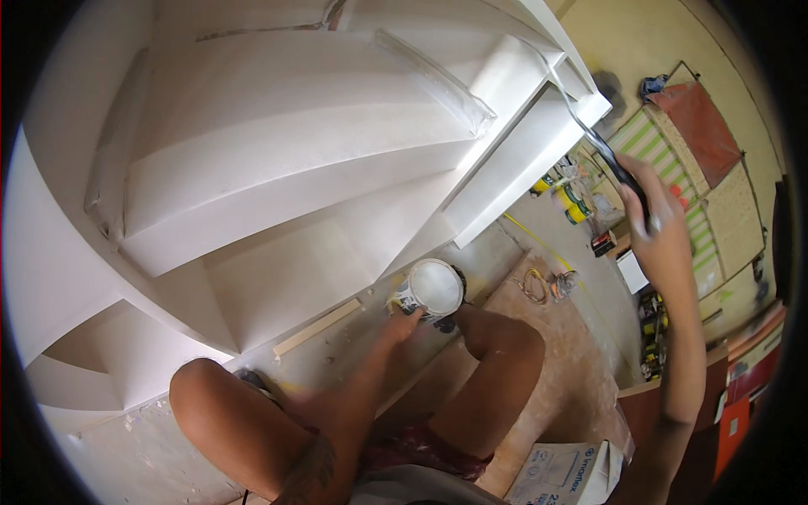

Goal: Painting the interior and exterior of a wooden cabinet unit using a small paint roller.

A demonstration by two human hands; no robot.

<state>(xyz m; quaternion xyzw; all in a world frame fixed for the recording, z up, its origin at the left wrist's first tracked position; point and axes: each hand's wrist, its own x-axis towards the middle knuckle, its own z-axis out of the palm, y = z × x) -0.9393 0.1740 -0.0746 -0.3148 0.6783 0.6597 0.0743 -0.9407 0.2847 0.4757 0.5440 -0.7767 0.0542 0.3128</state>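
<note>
My right hand is raised at the right and wrapped round the black handle of a paint roller. Its thin metal rod runs up and left to the upper edge of a white cabinet unit, where the roller head cannot be made out. Low in the middle, the fingers of my left hand close on the near side of a small round bucket. White paint shows inside the bucket, which sits between my bent knees, close to the cabinet's base.
A wooden strip lies on the floor along the cabinet. Clear plastic covers some cabinet edges. At the right are yellow tins, a coiled cord, a yellow cable and a brown board. A white carton stands beside me.
</note>
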